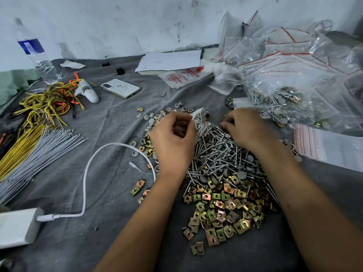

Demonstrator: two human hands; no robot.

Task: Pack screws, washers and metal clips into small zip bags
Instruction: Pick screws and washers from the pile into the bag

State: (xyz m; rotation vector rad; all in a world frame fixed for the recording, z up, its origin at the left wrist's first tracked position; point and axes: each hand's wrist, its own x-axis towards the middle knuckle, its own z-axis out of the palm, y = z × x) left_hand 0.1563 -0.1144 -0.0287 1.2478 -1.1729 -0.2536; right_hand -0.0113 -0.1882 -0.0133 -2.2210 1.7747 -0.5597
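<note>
I see filled bags (290, 103) stacked aside, big piles left; left hand (172, 138) pinches a small bag (199, 119), right hand (245, 126) curls into the screws (222, 152).

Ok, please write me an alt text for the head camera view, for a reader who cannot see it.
A person's left hand holds a small zip bag with screws in it, while the right hand picks at a pile of screws on a grey cloth. Metal clips lie nearer the viewer, filled bags at far right.
</note>
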